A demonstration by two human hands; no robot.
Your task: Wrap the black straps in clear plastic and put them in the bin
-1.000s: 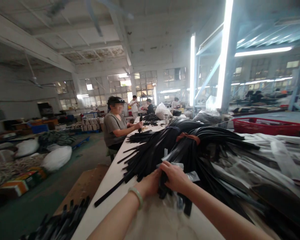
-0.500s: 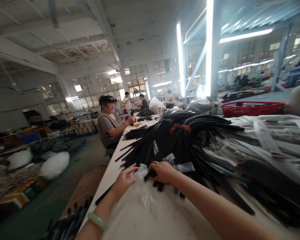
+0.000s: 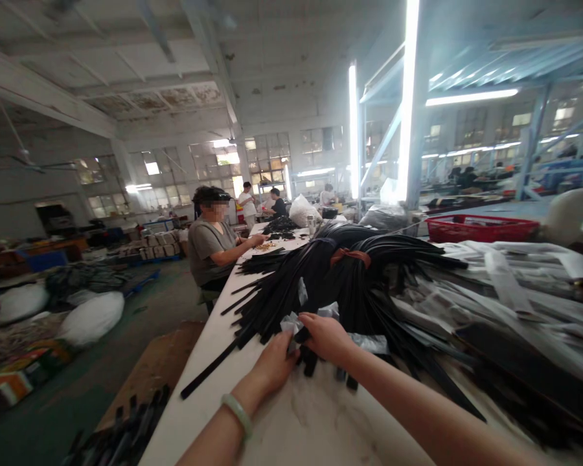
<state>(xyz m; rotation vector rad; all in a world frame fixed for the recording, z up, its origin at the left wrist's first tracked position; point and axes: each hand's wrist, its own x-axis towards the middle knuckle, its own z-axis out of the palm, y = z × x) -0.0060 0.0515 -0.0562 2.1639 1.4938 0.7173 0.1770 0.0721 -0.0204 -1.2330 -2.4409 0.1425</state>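
Note:
My left hand (image 3: 274, 364), with a pale green bangle (image 3: 237, 414) on its wrist, is closed around a crumpled clear plastic wrapper (image 3: 290, 321). Right beside it, my right hand (image 3: 326, 338) pinches the end of a black strap (image 3: 301, 334); its fingertips nearly touch the wrapper. A large heap of long black straps (image 3: 291, 285) spreads over the table just beyond both hands, part of it bound by a reddish-brown tie (image 3: 350, 257). More bits of clear plastic (image 3: 369, 343) cling to strap ends near my right wrist. The left fingertips are partly hidden.
The white table (image 3: 214, 427) runs away from me. A co-worker (image 3: 211, 249) in grey sits at its left edge. White-wrapped strips (image 3: 510, 285) and a red basket (image 3: 480, 230) lie to the right. More black straps (image 3: 126, 427) stand below the table at left.
My left hand has moved right, from open beside the plastic to closed on it against my right hand. The wrapper is more bunched up. The right hand keeps hold of the strap.

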